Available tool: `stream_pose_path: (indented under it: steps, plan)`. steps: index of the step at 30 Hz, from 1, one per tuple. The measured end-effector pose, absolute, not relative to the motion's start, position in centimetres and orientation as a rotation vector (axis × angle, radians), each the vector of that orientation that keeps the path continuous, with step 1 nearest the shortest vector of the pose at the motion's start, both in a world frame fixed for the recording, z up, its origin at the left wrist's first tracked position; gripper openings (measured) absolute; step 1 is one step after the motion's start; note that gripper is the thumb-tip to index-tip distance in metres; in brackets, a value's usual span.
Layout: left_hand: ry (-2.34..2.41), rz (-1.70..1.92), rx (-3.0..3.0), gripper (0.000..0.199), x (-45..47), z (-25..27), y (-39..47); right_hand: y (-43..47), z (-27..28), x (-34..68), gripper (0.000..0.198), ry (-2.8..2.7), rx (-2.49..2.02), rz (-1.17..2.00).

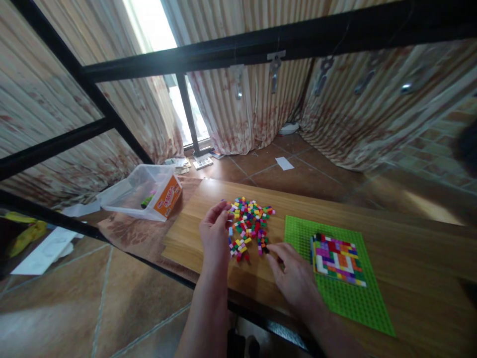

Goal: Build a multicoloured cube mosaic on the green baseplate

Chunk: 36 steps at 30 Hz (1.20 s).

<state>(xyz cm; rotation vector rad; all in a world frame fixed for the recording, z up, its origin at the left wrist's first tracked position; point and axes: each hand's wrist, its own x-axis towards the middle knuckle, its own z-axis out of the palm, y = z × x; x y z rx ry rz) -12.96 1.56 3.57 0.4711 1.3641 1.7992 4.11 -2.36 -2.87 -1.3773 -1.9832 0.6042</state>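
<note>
A loose pile of small multicoloured building bricks (248, 219) lies on the wooden table top. My left hand (215, 224) is at the pile's left side, fingers curled in and thumb close to them; whatever sits between the fingertips is hidden. At the pile's near right edge, my right hand (292, 271) has its thumb and index finger around a small dark building brick (266, 251). Right of that hand lies a green studded baseplate (357, 311). A patterned block of many coloured bricks (337, 259) stands on it, with a dark far left corner.
Left of the wooden board (186, 219), a clear plastic bin (130, 191) with an orange label rests on a brown cloth (139, 238). A black metal frame (223, 54) crosses in front of the curtains. Papers (284, 163) lie on the tiled floor.
</note>
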Motion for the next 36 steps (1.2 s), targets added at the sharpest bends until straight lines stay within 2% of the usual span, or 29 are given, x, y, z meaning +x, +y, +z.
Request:
stream_pose_path:
  steps: [5,14,19,25,36]
  plan:
    - [1.255,1.934,0.134,0.024,-16.3,4.0,1.4,-2.3,-2.7,3.0,0.020,-1.996,-1.318,0.626]
    - [1.040,2.004,-0.138,0.017,-18.7,5.2,0.5,0.3,-1.8,-0.6,0.025,-2.108,-1.181,0.578]
    - [0.988,2.017,-0.169,0.018,-19.4,5.3,0.3,3.7,0.3,-4.5,0.027,-2.534,-0.976,0.431]
    - [0.977,2.015,-0.184,0.018,-19.7,5.4,0.2,5.6,1.4,-6.7,0.016,-2.876,-0.953,0.275]
    - [1.092,1.979,-0.123,0.017,-19.0,5.6,0.8,5.1,1.8,-5.6,0.012,-2.674,-1.007,0.280]
